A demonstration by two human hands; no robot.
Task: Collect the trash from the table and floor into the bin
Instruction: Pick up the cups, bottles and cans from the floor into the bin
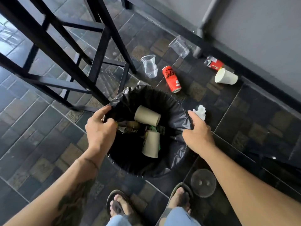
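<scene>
A round bin [172, 154] lined with a black bag stands on the tiled floor at my feet. Inside lie two paper cups [147, 117] and some wrappers. My left hand [100, 128] grips the bag's left rim. My right hand [197, 133] grips the right rim. Beyond the bin on the floor lie a red cola can [171, 79], two clear plastic cups [149, 66] [179, 46], a white paper cup [226, 77], a red wrapper [213, 62] and a crumpled white tissue [200, 111]. A clear dome lid [203, 182] lies by my right foot.
Black metal legs of a table or stool [68, 51] stand to the left and behind the bin. A grey wall with a dark skirting [244, 22] runs along the right. A grey pipe [203, 18] comes down to the floor near the far plastic cup.
</scene>
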